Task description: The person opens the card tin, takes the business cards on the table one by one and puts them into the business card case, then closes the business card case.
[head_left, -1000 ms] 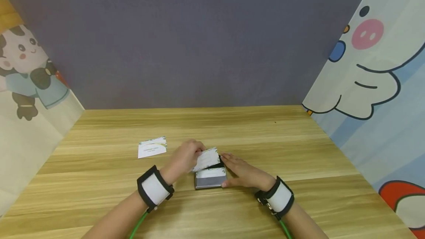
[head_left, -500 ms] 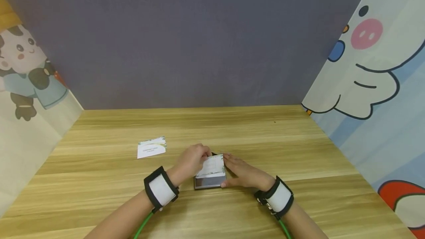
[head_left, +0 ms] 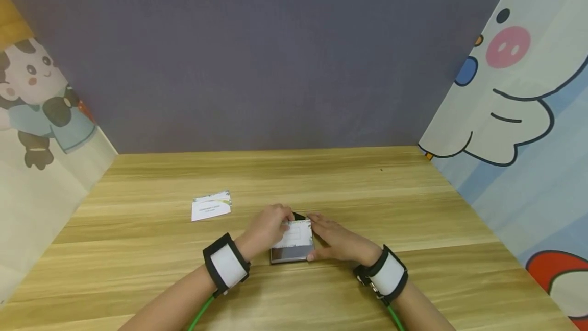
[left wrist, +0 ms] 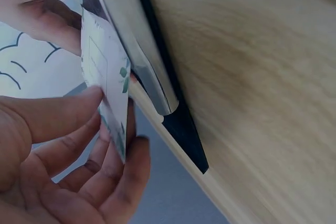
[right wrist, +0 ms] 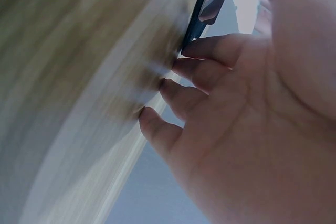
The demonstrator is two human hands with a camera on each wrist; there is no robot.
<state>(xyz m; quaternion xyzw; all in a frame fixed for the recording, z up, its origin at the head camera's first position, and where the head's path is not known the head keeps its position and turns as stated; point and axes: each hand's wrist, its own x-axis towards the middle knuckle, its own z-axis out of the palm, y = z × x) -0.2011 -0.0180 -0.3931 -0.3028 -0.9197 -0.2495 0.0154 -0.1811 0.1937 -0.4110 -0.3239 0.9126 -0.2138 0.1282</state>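
Observation:
A white business card with a leafy border lies over a flat metal card case on the table. My left hand pinches the card by its left end; in the left wrist view the thumb is on the printed face and the fingers are behind. A black flap sticks out at the far end of the case. On the right, my right hand braces the case with fairly straight fingers and the thumb at its near corner. Its fingertips rest on the table in the right wrist view.
A small group of overlapping white cards lies on the wooden table, left of the case. A grey panel rises along the back edge. Cartoon-printed sheets flank both sides.
My left hand has moved right and toward me, bringing the tilted card down and squarer over the case. My right hand has stayed in place.

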